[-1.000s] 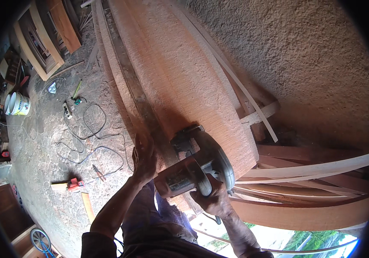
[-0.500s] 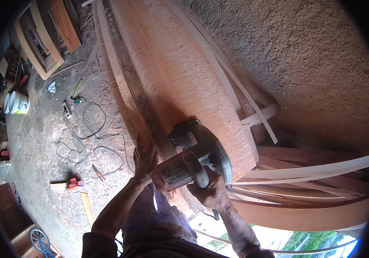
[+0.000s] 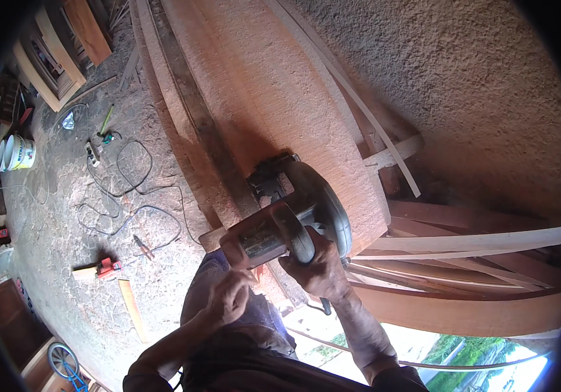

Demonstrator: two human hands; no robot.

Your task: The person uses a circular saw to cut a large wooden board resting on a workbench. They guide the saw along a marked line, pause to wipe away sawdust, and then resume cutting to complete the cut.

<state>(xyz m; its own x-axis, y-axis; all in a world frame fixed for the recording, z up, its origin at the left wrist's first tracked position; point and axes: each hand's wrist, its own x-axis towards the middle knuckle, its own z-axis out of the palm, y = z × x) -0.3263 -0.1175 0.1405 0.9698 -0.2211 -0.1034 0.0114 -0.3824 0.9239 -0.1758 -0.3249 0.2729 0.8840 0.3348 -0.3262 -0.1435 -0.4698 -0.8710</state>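
My right hand (image 3: 313, 264) grips the rear handle of a dark, dusty circular saw (image 3: 274, 225), which sits on a broad reddish plank (image 3: 280, 98) covered in sawdust. A long dark strip (image 3: 202, 124) runs along the plank's left part, up to the saw. My left hand (image 3: 231, 294) is off the board, just below the saw's motor, over my trousers, with loosely bent fingers and nothing visible in them. The saw's blade is hidden.
Stacked curved boards (image 3: 463, 313) lie at right beside a rough wall (image 3: 476, 91). At left, the floor (image 3: 52, 261) holds looped cables, a red tool (image 3: 107, 268), pliers (image 3: 143, 248), white buckets (image 3: 19, 153), wooden frames (image 3: 58, 62) and a blue bicycle (image 3: 71, 369).
My left hand has come off the board's left edge and moved down toward me. The saw, with my right hand on it, has moved up along the plank.
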